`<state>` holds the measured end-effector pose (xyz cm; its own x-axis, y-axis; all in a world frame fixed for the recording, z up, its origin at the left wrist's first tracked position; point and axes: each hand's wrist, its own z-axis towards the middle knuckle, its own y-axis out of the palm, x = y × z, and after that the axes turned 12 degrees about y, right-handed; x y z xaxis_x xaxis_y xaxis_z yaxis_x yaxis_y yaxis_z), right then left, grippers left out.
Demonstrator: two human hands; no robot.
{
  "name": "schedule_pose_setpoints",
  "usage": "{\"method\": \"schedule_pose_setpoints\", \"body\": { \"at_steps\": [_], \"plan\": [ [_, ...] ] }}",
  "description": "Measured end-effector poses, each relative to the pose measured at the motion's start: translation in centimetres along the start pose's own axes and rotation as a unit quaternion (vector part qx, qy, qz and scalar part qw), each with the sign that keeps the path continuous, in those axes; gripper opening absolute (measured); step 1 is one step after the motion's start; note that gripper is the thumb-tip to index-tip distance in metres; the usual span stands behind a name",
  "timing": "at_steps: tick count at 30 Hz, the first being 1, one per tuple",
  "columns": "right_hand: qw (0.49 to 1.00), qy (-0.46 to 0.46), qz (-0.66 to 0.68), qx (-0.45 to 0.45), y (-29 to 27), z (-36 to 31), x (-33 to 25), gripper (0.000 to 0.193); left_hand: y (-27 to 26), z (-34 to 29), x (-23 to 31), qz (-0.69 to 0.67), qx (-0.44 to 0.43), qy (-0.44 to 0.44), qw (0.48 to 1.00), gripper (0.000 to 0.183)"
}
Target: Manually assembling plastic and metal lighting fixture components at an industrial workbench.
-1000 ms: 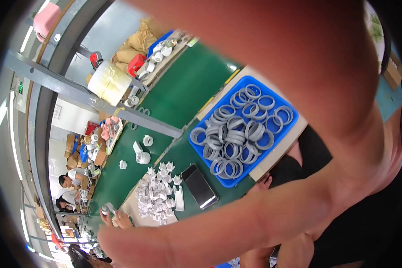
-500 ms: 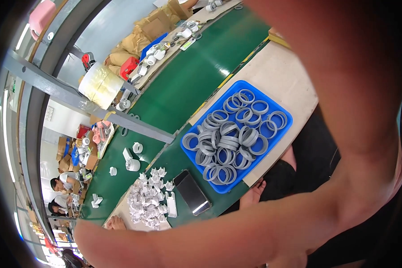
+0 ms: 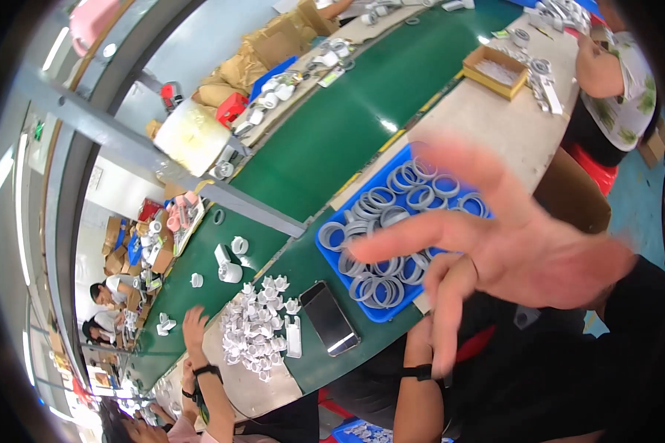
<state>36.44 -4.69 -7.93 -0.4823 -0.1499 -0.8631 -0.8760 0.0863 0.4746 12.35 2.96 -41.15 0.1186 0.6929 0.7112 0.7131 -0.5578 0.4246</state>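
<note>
My right hand [image 3: 517, 255] is in the air at the right, large and close, its fingers spread and blurred, with nothing seen in it. Behind it is a blue tray [image 3: 324, 249] heaped with grey plastic rings [image 3: 380, 292]. From the lower edge rises my left forearm with a black wristband; my left hand [image 3: 423, 336] is by the table edge, mostly covered by the right hand, so its fingers cannot be made out. A dark phone [image 3: 329, 317] lies left of the tray, beside a pile of small white plastic fittings [image 3: 251, 325] and a white rectangular piece [image 3: 293, 337].
A grey metal post [image 3: 255, 210] crosses above the green table [image 3: 332, 159]. Far right, a yellow-edged carton [image 3: 495, 71] stands near a seated person [image 3: 628, 88]. At lower left, a co-worker's arm with a black band [image 3: 207, 369] reaches by the white fittings.
My right hand, which loomed across the right and bottom close to the camera, has drawn back and is open. The view has shifted, showing the co-worker's arm and more at right.
</note>
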Motion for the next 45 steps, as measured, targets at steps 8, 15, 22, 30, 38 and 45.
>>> {"method": "schedule_pose_setpoints", "body": {
  "at_steps": [8, 15, 22, 30, 38, 45],
  "plan": [
    [0.832, 0.265, -0.477, -0.103, -9.4, -0.1, 21.2, 0.023, 1.2, 1.9, -0.1, -0.033, 0.021, 0.06, 0.997, 0.025],
    [0.886, 0.077, -0.444, 0.113, -13.2, 2.2, 24.4, 0.042, 2.1, 2.1, -0.8, 0.253, 0.081, 0.247, 0.932, 0.02],
    [0.857, -0.023, -0.494, 0.144, -15.1, 1.8, 26.8, 0.043, 1.5, 4.9, -3.5, 0.391, 0.025, 0.381, 0.837, 0.021],
    [0.862, -0.027, -0.489, 0.135, -14.9, 1.1, 27.2, 0.032, 2.8, 3.2, -2.1, 0.314, 0.017, 0.233, 0.92, 0.024],
    [0.884, 0.001, -0.456, 0.105, -14.2, 1.2, 27.3, 0.023, 1.4, 2.9, -3.3, 0.418, 0.005, 0.306, 0.855, 0.023],
    [0.845, 0.029, -0.521, 0.114, -15.3, 0.4, 28.3, 0.022, 5.1, 1.4, -0.7, 0.432, -0.012, 0.377, 0.819, 0.017]
  ]
}}
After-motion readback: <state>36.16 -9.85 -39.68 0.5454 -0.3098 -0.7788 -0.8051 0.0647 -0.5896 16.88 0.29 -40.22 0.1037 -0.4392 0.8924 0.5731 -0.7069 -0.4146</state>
